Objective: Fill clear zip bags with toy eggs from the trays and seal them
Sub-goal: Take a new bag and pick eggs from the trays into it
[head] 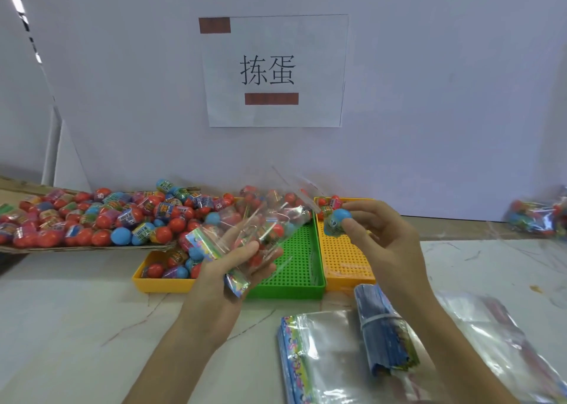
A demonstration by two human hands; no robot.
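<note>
Above the green tray (pixel 294 256), a clear zip bag (pixel 270 219) is held up by the left hand (pixel 233 268), whose fingers are curled round its lower part. Whether eggs lie inside it or are merely seen through it cannot be told. Just beside it, over the yellow tray (pixel 346 259), a blue toy egg (pixel 337 219) is pinched by the right hand (pixel 383 241). The bag's mouth should be kept spread and turned toward the egg, which is best released only once past the zip.

Clear zip bag (pixel 270 219) tilted, blue egg (pixel 340 218) beside
</note>
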